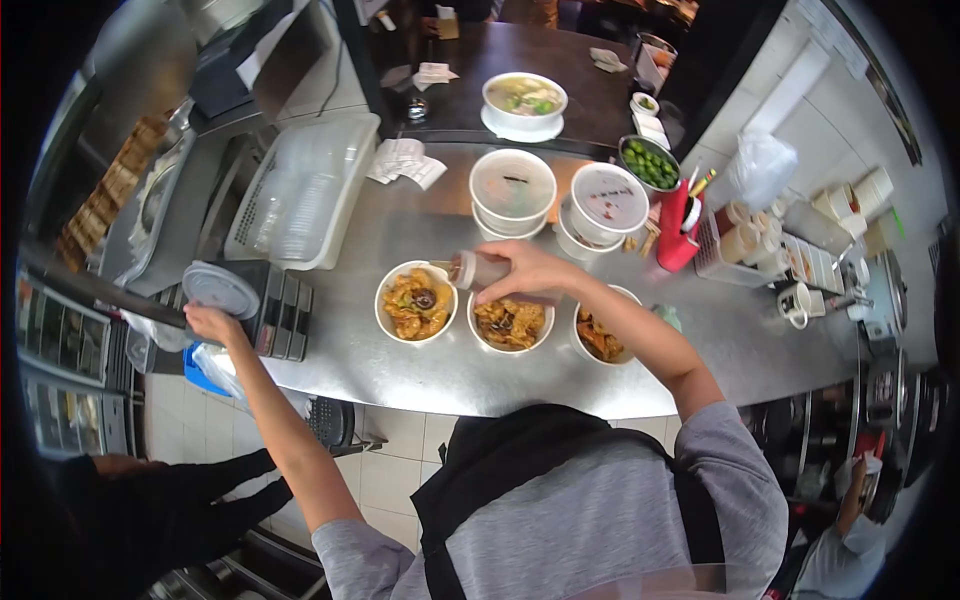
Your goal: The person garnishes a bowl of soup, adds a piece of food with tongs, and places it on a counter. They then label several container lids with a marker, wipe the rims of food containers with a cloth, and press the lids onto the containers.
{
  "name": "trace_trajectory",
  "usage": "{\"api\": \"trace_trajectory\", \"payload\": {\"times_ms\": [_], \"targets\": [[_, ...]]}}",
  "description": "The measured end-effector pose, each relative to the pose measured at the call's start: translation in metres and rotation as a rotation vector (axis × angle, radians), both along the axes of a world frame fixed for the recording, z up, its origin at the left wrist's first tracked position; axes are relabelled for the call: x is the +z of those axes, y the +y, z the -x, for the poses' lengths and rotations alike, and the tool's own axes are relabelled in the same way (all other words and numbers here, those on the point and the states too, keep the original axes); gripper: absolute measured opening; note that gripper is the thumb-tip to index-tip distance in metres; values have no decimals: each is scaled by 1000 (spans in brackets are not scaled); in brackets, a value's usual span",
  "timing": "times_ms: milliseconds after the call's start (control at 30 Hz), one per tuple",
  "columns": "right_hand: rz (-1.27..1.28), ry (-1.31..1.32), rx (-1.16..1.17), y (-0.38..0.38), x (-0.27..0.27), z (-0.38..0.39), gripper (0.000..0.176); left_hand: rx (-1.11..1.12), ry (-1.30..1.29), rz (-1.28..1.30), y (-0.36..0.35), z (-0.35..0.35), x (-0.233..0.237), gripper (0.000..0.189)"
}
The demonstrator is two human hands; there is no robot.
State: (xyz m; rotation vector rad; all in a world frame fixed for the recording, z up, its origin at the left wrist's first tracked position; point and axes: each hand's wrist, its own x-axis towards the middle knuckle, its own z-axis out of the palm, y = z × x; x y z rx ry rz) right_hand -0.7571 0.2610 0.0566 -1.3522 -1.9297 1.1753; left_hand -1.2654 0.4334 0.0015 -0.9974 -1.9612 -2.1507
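Note:
My right hand (530, 266) is wrapped around a squeeze bottle (482, 270) of dark sauce, tipped sideways with its nozzle over the left food bowl (417, 304). Below the hand is the middle food bowl (512, 326), and the right food bowl (598, 340) is partly hidden by my forearm. All three white bowls hold browned, sauced pieces. Off to the left, my left hand (207, 324) pinches the near edge of a round translucent plastic lid (220, 290) beside a dark drawer unit (288, 312). Whether more lids lie under it is hard to tell.
Two stacks of lidded tubs (512, 185) (610, 196) stand behind the bowls. A soup bowl (525, 97) sits on the shelf beyond. Left is a basket of plastic lids (335, 190); right are a red holder (677, 235) and green peppers (650, 163). Other people stand at both sides.

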Motion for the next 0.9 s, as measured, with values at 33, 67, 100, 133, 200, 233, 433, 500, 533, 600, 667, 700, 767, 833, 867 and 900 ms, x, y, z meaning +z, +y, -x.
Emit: {"api": "trace_trajectory", "payload": {"times_ms": [33, 67, 100, 133, 200, 233, 433, 500, 533, 600, 667, 700, 767, 833, 867, 900], "targets": [[-38, -43, -17, -10, 6, -9, 65, -35, -29, -10, 2, 2, -1, 49], [-69, -235, -44, -20, 15, -17, 63, -67, -57, -20, 3, 5, -3, 49], [-96, -425, -68, -29, 23, -24, 62, -46, -49, -12, 6, 6, -4, 50], [-120, -617, -90, -38, 29, -30, 61, -53, -42, 2, 6, 7, -4, 50], [-133, -849, -67, -56, 35, -40, 53, -62, -32, 28, 4, 6, -2, 50], [-139, -967, -52, -63, 34, -42, 49, -78, -77, 33, 3, 3, 0, 51], [-169, -1145, -26, -78, 30, -29, 29, -105, -91, 62, -2, -3, 8, 52], [-101, -1096, -16, -77, 36, -34, 33, -128, -115, 34, -2, -4, 9, 52], [10, -1066, 19, -73, 41, -40, 38, -129, -124, 26, -2, -5, 8, 52], [153, -904, 52, -70, 42, -48, 48, -130, -144, 10, -3, -6, 10, 52], [226, -640, 29, -76, 28, -63, 57, -66, -10, 79, -5, -3, 8, 52], [271, -464, 16, -77, 23, -70, 61, -71, -2, 84, 0, 7, 4, 52], [230, -153, -132, -86, 12, -79, 60, -71, -37, 82, 3, 8, 1, 52], [136, 175, -260, -101, 16, -85, 61, -93, -97, 46, 4, 8, 1, 51], [87, 199, -320, -110, 19, -91, 61, -122, -117, 15, 7, 12, -2, 51], [37, 224, -377, -119, 21, -99, 61, -122, -98, 29, 6, 14, -2, 50]]}}
